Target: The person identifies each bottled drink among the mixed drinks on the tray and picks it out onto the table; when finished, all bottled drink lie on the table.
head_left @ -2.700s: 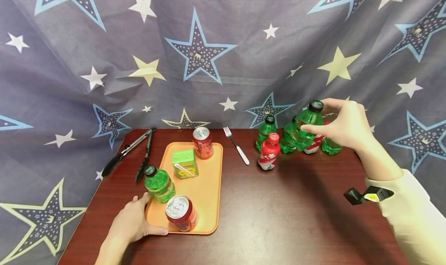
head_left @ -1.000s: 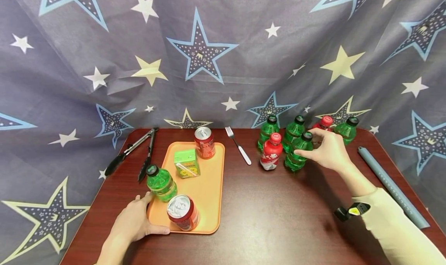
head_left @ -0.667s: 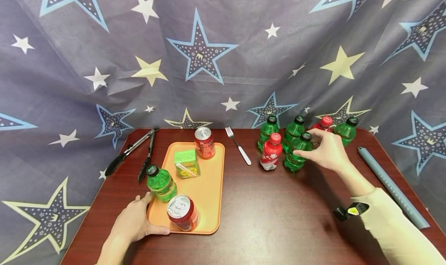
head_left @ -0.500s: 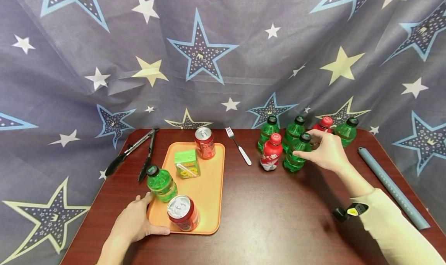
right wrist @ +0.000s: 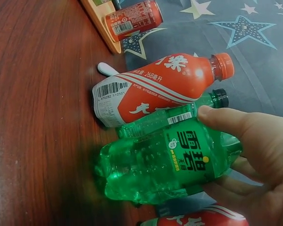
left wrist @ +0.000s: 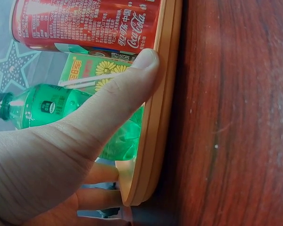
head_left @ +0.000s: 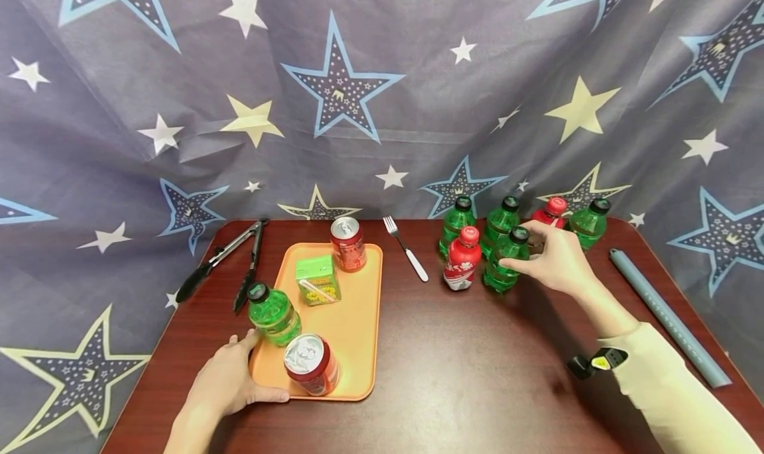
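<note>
In the head view my right hand point(head_left: 555, 255) holds a green Sprite soda bottle point(head_left: 503, 268) between thumb and fingers. The bottle stands upright in the right-hand bottle group, its base at the table. In the right wrist view, the thumb lies along the upper part of the soda bottle point(right wrist: 146, 169). My left hand point(head_left: 223, 378) spans the near left corner of the orange tray point(head_left: 352, 335), thumb on the near rim, fingers extended along the left side. On the tray stand another green soda bottle point(head_left: 276, 318), two red cola cans point(head_left: 313, 368) and a green juice box point(head_left: 316, 282).
Beside the held bottle are a red bottle point(head_left: 462, 260) and several others, including green bottles point(head_left: 456, 228) behind. A fork point(head_left: 407, 252) lies right of the tray, black-tipped tongs point(head_left: 239, 252) at its left. A grey-blue rod point(head_left: 668, 318) lies at the right edge.
My right hand has lowered the soda bottle from above the rear bottles to the table in front of them, then slid it slightly left. My left hand stays at the tray corner.
</note>
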The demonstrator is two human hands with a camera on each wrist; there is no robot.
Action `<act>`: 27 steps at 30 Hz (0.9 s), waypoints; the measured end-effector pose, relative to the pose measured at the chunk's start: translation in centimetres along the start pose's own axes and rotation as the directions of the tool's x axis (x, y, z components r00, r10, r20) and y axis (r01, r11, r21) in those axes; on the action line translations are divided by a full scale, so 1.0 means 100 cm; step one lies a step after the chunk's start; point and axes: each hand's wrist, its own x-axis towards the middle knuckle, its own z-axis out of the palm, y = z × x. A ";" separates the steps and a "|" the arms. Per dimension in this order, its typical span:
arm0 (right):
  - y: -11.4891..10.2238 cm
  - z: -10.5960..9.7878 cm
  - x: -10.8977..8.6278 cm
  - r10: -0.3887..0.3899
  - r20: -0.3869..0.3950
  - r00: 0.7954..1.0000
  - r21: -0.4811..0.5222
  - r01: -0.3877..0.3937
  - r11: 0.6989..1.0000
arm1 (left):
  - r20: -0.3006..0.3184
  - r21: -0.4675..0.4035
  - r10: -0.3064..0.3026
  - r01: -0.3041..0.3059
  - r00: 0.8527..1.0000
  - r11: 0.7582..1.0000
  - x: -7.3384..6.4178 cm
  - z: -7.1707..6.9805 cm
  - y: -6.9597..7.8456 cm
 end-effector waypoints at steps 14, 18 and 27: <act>-0.001 0.001 0.000 -0.001 0.004 1.000 0.014 0.001 1.000 | -0.002 0.001 -0.002 0.002 1.000 1.000 -0.002 0.000 -0.001; 0.000 0.000 0.001 -0.013 0.007 1.000 0.017 0.013 1.000 | -0.002 0.007 0.003 -0.003 1.000 1.000 0.000 -0.001 0.000; -0.011 -0.023 0.021 0.005 -0.060 0.998 0.106 0.002 0.994 | -0.007 0.015 0.009 -0.009 1.000 1.000 0.000 0.000 0.000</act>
